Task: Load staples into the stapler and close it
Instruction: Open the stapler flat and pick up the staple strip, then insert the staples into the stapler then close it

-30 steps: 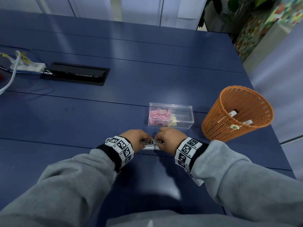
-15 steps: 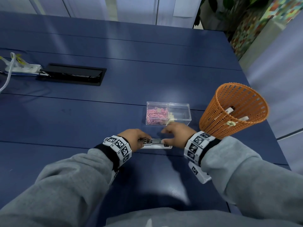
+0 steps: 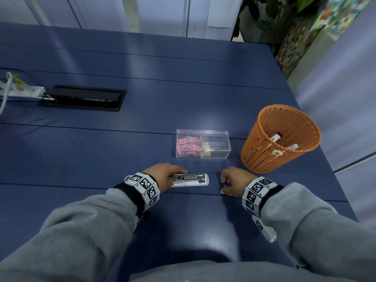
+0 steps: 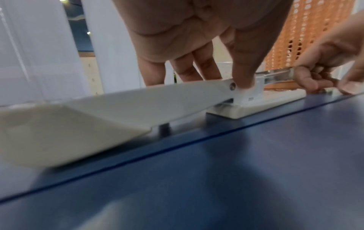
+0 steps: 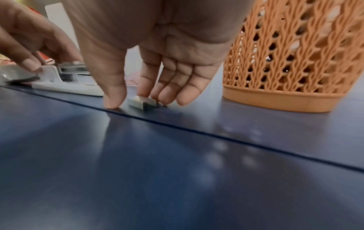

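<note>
Both hands are down low on the blue table [image 3: 142, 139]. The left hand [image 3: 162, 176] holds the white stapler [image 3: 191, 180] near its hinge, with the thumb on the near side and the fingers on the far side. The stapler lies flat on the table and it is open. Its white lid [image 4: 118, 107] is swung all the way back toward the left wrist, and the shiny metal track [image 3: 187, 176] faces up.

The right hand [image 3: 234, 182] is just to the right of the stapler, not touching it. Its fingers point down at a little strip of staples [image 5: 141, 102] that lies on the table. The thumb tip [image 5: 113, 99] touches the table on one side of the strip, and the fingertips [image 5: 167, 96] come down on the other side (they look very close to the strip, maybe touching it). The hand does not have the strip lifted, and the fingers are only a bit bent.

Behind the hands sits a clear box [image 3: 203, 146] with two parts. The left part has pink paper clips [image 3: 188, 146], and the right part has some small pale things that I cannot make out. An orange basket [image 3: 278, 139] stands to the right with a few pens inside. Far off on the left are a black slot [image 3: 83, 97] in the table and some cables [image 3: 12, 90].
</note>
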The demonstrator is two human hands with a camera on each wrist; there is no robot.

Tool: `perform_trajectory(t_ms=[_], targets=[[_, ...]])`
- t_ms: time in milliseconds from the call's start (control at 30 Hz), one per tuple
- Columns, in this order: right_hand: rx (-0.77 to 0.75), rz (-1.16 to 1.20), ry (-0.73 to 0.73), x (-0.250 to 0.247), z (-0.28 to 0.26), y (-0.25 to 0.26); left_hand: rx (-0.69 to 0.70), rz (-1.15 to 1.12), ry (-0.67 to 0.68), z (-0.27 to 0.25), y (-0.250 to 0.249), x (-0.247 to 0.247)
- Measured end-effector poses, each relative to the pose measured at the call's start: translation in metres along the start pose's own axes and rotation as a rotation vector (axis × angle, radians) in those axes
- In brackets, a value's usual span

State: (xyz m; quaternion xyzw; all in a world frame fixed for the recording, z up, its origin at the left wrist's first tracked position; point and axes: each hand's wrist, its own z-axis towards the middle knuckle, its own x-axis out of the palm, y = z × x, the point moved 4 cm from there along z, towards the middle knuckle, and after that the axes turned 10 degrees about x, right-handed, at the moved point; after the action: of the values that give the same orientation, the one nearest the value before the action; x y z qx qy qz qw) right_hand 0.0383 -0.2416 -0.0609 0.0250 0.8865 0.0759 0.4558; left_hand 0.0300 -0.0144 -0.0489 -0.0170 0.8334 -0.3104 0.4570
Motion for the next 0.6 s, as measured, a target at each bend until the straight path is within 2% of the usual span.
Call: perform_trajectory(t_ms=[233, 600], targets=[[-0.013, -0.015, 0.008, -0.001, 0.002, 0.004, 0.063, 0.257, 0.167, 0.005, -0.008, 0.008], [0.019, 0.000, 0.026, 0.002, -0.002, -0.008, 0.094, 0.182, 0.087, 0.004, -0.006, 0.004]])
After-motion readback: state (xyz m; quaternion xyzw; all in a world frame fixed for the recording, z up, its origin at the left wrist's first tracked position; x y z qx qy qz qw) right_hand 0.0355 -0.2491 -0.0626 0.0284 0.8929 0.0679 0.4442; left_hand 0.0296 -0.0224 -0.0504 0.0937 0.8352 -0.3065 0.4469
